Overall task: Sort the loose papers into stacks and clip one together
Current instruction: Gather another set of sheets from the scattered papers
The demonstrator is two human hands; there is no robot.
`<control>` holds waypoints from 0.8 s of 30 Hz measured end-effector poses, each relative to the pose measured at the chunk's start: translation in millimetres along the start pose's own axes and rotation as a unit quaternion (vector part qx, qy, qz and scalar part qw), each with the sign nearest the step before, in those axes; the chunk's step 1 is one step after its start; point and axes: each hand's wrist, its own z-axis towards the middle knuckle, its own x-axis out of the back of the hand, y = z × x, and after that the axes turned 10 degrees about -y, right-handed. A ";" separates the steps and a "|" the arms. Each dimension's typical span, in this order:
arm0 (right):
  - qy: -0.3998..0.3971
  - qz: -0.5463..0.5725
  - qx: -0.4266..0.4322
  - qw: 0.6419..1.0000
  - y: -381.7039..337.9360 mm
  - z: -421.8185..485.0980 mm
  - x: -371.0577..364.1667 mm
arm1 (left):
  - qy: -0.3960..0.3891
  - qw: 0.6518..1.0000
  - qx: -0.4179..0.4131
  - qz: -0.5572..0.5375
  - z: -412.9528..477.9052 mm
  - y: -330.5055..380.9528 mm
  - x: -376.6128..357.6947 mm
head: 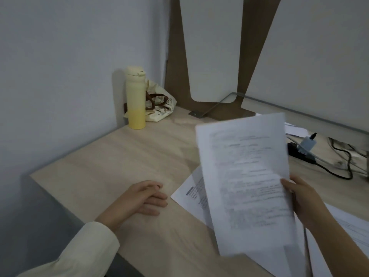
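My right hand (305,198) grips the right edge of a printed white sheet (245,180), held up tilted above the wooden desk (123,162); the print is blurred. Under it another printed sheet (189,192) lies flat on the desk, partly hidden. More white papers (347,226) lie at the right, below my right forearm. My left hand (145,198) rests flat on the desk left of the papers, fingers together, holding nothing. No clip is visible.
A yellow bottle (136,98) and a cloth bag (159,104) stand in the far left corner against the wall. A black power strip with a plug (305,148) and cables (343,166) lie at the right. The desk's left edge (60,198) drops off.
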 end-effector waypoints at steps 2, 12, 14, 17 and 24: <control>0.002 0.130 -0.044 0.991 3.4 -1.7 10.1 | 0.025 0.999 -0.027 0.017 3.3 -1.7 -7.6; 0.026 -0.135 -0.021 0.990 12.2 -0.8 21.8 | 0.074 0.862 0.029 0.501 29.7 3.9 -58.0; 0.009 -0.218 -0.005 0.976 14.0 -2.3 14.2 | 0.053 0.869 0.054 0.490 35.5 8.6 -58.4; -0.038 -0.306 0.017 0.951 18.8 -1.5 1.4 | 0.023 0.887 0.026 0.460 39.2 10.9 -51.3; -0.089 -0.369 0.094 0.920 1.3 9.7 -33.5 | 0.001 0.976 -0.134 0.169 18.4 28.7 -13.7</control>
